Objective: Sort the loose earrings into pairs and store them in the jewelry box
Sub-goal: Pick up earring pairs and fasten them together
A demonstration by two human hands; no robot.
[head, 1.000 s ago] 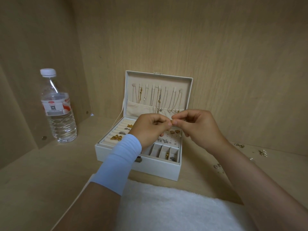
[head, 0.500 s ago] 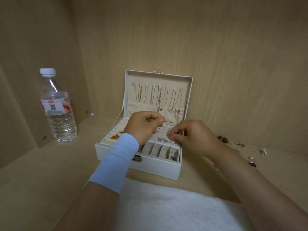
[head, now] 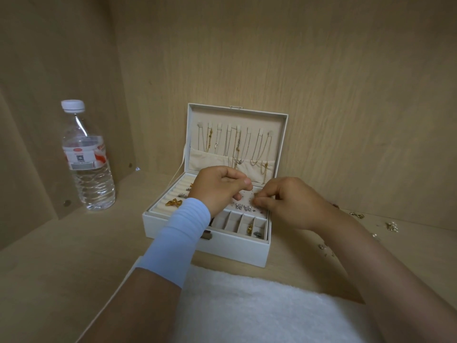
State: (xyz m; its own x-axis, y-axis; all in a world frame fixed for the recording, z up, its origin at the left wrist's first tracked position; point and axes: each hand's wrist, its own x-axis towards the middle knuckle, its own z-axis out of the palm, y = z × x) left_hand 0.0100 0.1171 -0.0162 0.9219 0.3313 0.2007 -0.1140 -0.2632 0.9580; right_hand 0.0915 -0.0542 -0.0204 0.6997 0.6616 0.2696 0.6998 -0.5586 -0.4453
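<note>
The white jewelry box [head: 205, 246] stands open in the middle, with necklaces hanging in its lid [head: 237, 115]. My right hand [head: 289, 204] is lowered onto the perforated stud panel, its fingertips pinching a tiny earring that they mostly hide. My left hand [head: 217, 189] hovers just left of it over the box, fingers curled with thumb against forefinger; nothing shows in it. Two silver butterfly studs [head: 243, 207] sit in the panel just below the hands. A gold bow earring [head: 173, 202] lies on the ring rolls. Loose earrings [head: 392, 226] are scattered on the shelf to the right.
A water bottle [head: 86, 164] stands at the left, near the side wall. A white fluffy towel [head: 259, 305] lies in front of the box. Wooden walls close in on the left and behind. A gold earring [head: 249, 229] sits in a front compartment.
Both hands were pinching an earring together above the box. My right hand has dropped to the stud panel, and my left hand has stayed curled close beside it.
</note>
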